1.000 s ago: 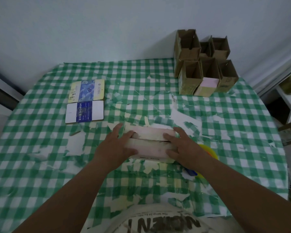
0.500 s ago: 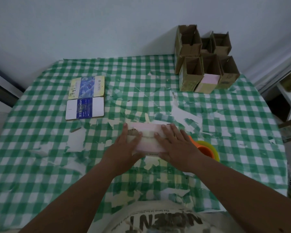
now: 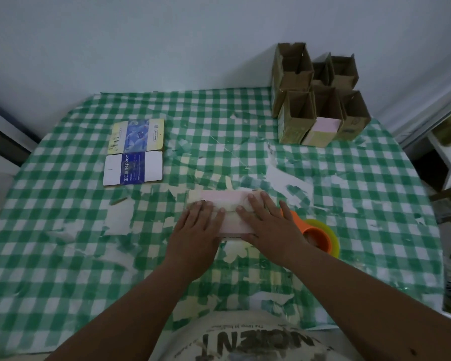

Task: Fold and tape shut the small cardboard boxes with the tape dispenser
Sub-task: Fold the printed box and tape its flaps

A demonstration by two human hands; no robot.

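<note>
A small pale pink cardboard box (image 3: 225, 198) lies flat on the checked table in front of me. My left hand (image 3: 197, 229) presses its left half with straight fingers. My right hand (image 3: 268, 220) lies flat on its right half, fingers spread. Both hands cover most of the box's top and its flaps' seam. The orange tape dispenser (image 3: 319, 237) with a yellowish tape roll sits just right of my right hand, partly hidden by my wrist.
Two flattened printed boxes (image 3: 134, 152) lie at the back left. Several upright open brown boxes (image 3: 315, 97) stand at the back right against the wall. The green checked tablecloth (image 3: 63, 230) is worn with torn patches. A shelf stands off the table's right edge.
Both hands have flattened and slid inward over the box top, from gripping its ends to pressing it down. The tape dispenser is now more exposed beside my right hand.
</note>
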